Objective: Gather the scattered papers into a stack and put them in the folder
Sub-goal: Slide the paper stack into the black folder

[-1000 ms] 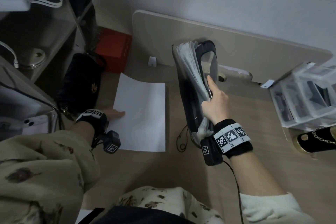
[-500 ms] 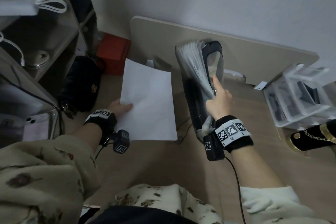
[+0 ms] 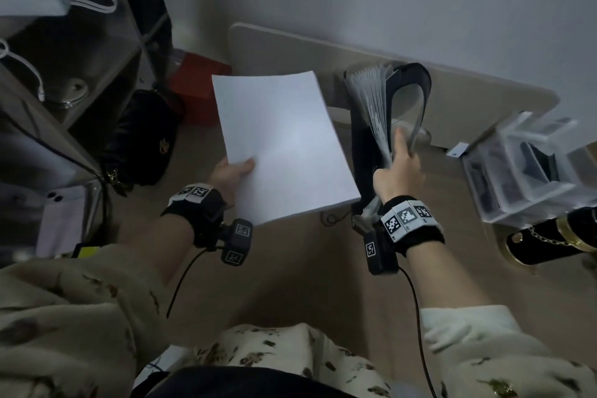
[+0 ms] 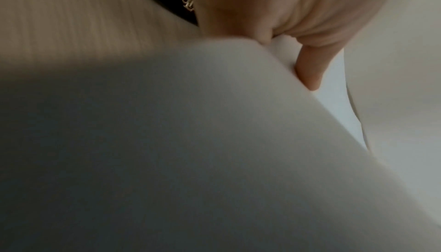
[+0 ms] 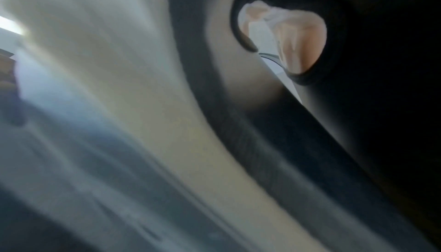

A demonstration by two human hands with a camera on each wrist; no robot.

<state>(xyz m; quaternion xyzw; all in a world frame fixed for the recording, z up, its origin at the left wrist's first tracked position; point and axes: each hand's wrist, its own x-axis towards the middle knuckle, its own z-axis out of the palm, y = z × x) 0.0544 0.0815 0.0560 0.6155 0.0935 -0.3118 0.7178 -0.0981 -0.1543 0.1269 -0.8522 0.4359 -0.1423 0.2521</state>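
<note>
A stack of white papers [image 3: 281, 145] hangs in the air over the wooden desk [image 3: 290, 268], tilted. My left hand [image 3: 231, 173] pinches its near left edge, thumb on top; in the left wrist view the papers [image 4: 214, 142] fill the frame and fingers [image 4: 307, 67] curl under them. To the right stands a black folder [image 3: 365, 152] with several clear sleeves [image 3: 374, 107] fanned open. My right hand [image 3: 399, 168] grips the sleeves and the bent cover [image 3: 416, 87]. The right wrist view is blurred, with fingertips [image 5: 300, 44] seen through clear plastic.
A black bag [image 3: 145, 139] and a red box [image 3: 197, 87] sit at the back left beside open shelves [image 3: 80, 68]. Clear plastic drawers [image 3: 523, 168] and a black-and-gold object [image 3: 549, 239] stand on the right. A thin cord [image 3: 332, 216] lies by the folder's foot.
My left hand has lifted the papers off the desk and carried them up and right, toward the folder. The right hand has spread the folder's sleeves and cover wider.
</note>
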